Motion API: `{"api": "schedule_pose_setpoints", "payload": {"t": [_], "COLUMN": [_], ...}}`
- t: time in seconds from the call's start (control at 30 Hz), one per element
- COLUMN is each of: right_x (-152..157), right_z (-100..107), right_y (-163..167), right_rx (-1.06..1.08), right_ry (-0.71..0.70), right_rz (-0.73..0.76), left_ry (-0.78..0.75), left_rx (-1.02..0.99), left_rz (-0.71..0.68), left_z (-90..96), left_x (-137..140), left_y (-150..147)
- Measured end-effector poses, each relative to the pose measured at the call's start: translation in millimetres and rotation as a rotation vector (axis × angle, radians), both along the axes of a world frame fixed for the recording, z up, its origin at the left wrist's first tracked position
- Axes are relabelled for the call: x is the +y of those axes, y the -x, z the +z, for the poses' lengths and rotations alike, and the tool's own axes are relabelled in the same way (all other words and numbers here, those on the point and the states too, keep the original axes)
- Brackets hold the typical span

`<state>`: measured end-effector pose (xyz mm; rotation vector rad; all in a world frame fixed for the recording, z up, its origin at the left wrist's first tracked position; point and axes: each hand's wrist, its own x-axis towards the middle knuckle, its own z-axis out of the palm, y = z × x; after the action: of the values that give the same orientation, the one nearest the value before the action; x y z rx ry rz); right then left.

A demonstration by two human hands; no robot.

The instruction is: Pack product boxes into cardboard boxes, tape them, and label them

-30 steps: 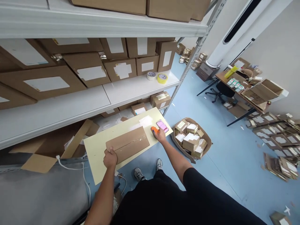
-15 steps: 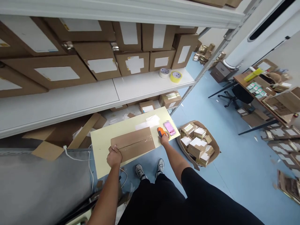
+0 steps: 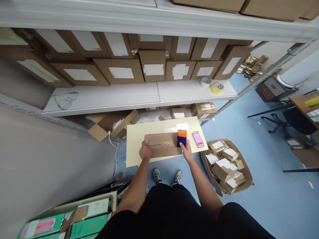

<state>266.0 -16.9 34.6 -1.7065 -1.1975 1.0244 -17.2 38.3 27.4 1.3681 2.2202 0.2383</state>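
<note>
Flat carton (image 3: 161, 151) is gripped at its left end by left hand (image 3: 145, 151), orange-and-navy tool (image 3: 181, 138) by right hand (image 3: 186, 149); carton's probably light, stiffish, best held by the ends.

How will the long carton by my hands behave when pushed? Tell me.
The long carton looks fairly stiff: its edges run straight. Pushed, it would probably slide rather than tip, lying flat on the pale yellow board. The lengthwise seam may give slightly if pressed, since the top panels meet there.
</note>
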Motion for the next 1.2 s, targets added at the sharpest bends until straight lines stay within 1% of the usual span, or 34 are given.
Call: {"api": "schedule_pose_setpoints", "payload": {"t": [0.1, 0.17, 0.2, 0.27, 0.3, 0.43, 0.5, 0.57, 0.63, 0.73, 0.8, 0.9, 0.97, 1.03, 1.13, 1.2], "right_x": [1.7, 0.2, -1.2, -5.0, -6.8, -11.2, -11.3, -11.2, -11.7, -13.7, -14.5, -14.4, -14.0, -13.7, -11.9, -7.9], "right_z": [11.7, 13.7, 13.9, 14.1, 14.5, 18.1, 19.8, 21.0, 22.6, 26.0, 28.6, 31.7, 33.1, 34.9, 41.1, 48.6], "right_y": [49.2, 70.9, 76.7, 78.8, 76.4, 62.7, 61.1, 63.6, 68.0, 74.2, 77.2, 80.4, 82.2, 83.4, 82.8, 79.1], "right_rx": [0.123, 0.128, 0.12, 0.099, 0.09, 0.069, 0.047, 0.018, 0.0, -0.005, -0.012, -0.042, -0.064, -0.085, -0.125, -0.166], "right_ry": [-0.053, -0.037, -0.035, -0.044, -0.05, -0.056, -0.054, -0.051, -0.049, -0.051, -0.054, -0.057, -0.063, -0.072, -0.09, -0.108], "right_rz": [0.039, 0.021, 0.002, -0.008, 0.011, 0.106, 0.113, 0.109, 0.101, 0.088, 0.088, 0.09, 0.087, 0.096, 0.123, 0.107], "left_ry": [0.0, -0.006, -0.01, -0.044, -0.084, -0.366, -0.472, -0.52, -0.504, -0.357, -0.253, -0.143, -0.117, -0.127, -0.18, -0.229], "left_rx": [-0.043, -0.071, -0.09, -0.137, -0.164, -0.251, -0.313, -0.435, -0.613, -0.886, -0.986, -1.074, -1.087, -1.053, -0.987, -0.959], "left_rz": [0.002, 0.009, 0.015, 0.034, 0.047, 0.072, 0.03, -0.067, -0.19, -0.388, -0.531, -0.662, -0.688, -0.676, -0.591, -0.506], "left_z": [2.0, 1.9, 1.6, 0.6, 0.2, 4.5, 13.0, 26.7, 44.5, 71.9, 85.7, 95.9, 97.7, 98.4, 100.8, 102.1], "left_x": [-1.6, -2.7, -3.4, -5.3, -6.5, -10.1, -8.5, -2.6, 8.3, 30.8, 45.5, 60.5, 65.0, 66.0, 62.1, 55.6], "left_y": [0.9, 2.3, 3.1, 4.9, 5.6, 4.4, 0.3, -5.5, -12.2, -21.6, -26.8, -31.9, -32.6, -31.2, -26.2, -22.6]}}
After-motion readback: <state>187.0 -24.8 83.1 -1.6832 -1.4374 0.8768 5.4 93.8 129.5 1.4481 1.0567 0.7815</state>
